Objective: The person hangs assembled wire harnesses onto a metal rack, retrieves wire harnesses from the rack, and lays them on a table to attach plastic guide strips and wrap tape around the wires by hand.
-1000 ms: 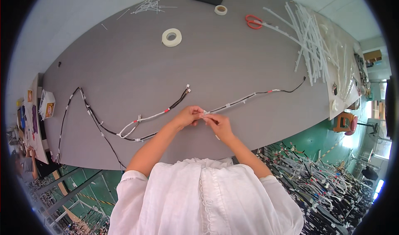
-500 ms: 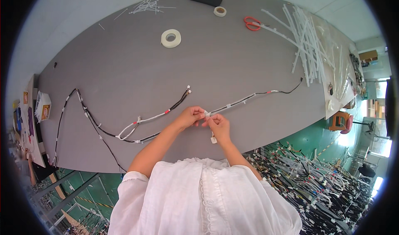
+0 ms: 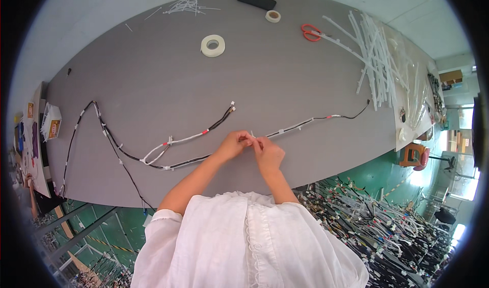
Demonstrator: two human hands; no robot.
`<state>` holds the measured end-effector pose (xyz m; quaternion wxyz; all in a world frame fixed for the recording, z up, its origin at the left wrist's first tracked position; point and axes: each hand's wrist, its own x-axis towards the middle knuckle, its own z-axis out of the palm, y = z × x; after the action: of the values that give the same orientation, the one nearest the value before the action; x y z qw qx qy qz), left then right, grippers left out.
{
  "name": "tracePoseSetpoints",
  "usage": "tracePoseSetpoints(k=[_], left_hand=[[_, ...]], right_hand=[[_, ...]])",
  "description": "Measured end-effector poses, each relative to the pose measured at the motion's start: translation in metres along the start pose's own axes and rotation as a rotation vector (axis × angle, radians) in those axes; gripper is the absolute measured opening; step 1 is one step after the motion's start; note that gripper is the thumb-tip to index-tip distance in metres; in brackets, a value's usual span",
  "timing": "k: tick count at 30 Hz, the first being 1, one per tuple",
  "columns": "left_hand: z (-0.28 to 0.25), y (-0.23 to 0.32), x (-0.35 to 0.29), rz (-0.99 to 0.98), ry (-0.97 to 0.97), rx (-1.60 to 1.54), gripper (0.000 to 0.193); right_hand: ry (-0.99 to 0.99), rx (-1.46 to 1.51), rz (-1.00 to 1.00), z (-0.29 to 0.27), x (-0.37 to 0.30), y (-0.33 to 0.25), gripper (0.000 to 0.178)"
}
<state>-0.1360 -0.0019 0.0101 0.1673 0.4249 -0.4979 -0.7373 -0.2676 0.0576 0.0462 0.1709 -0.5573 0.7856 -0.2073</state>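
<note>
A long black-and-white wire harness point(image 3: 191, 160) lies across the grey table, with white tape bands, red marks and a side branch point(image 3: 191, 137) ending in small white connectors. Near the front edge, my left hand point(image 3: 234, 145) pinches the harness from the left. My right hand point(image 3: 270, 155) is closed against it at the same spot, the fingertips of both meeting. A small white tip point(image 3: 252, 133) pokes up between the fingers; its kind I cannot make out. To the right of my hands the harness runs on to a thin black end point(image 3: 368, 102).
Farther back lie a large tape roll point(image 3: 213, 39), a smaller roll point(image 3: 273, 16), a black case point(image 3: 256, 0), red-handled scissors point(image 3: 311, 32) and thin white ties point(image 3: 184, 5). White plastic strips point(image 3: 374, 58) are piled at right. Bundled harnesses point(image 3: 377, 232) fill the lower right.
My fingertips have drawn closer together, and my right hand has turned slightly. The white connector that hung below my right hand is now out of sight. The table appears slightly shifted in view.
</note>
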Motion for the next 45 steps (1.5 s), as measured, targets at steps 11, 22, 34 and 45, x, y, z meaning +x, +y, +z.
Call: tracePoseSetpoints(k=[11, 22, 34, 45], left_hand=[[0.007, -0.004, -0.012, -0.055, -0.023, -0.046, 0.008], [0.003, -0.039, -0.008, -0.073, -0.024, 0.191, 0.012], [0.011, -0.041, -0.012, 0.101, 0.081, 0.265, 0.015], [0.031, -0.032, -0.021, 0.033, 0.302, 0.568, 0.016]], right_hand=[[-0.521, 0.221, -0.086, -0.013, 0.059, 0.016, 0.012], [-0.418, 0.421, -0.166, -0.032, 0.001, 0.018, 0.008], [-0.413, 0.314, -0.527, -0.024, 0.019, 0.035, 0.018], [-0.572, 0.235, -0.529, -0.037, 0.017, 0.021, 0.010]])
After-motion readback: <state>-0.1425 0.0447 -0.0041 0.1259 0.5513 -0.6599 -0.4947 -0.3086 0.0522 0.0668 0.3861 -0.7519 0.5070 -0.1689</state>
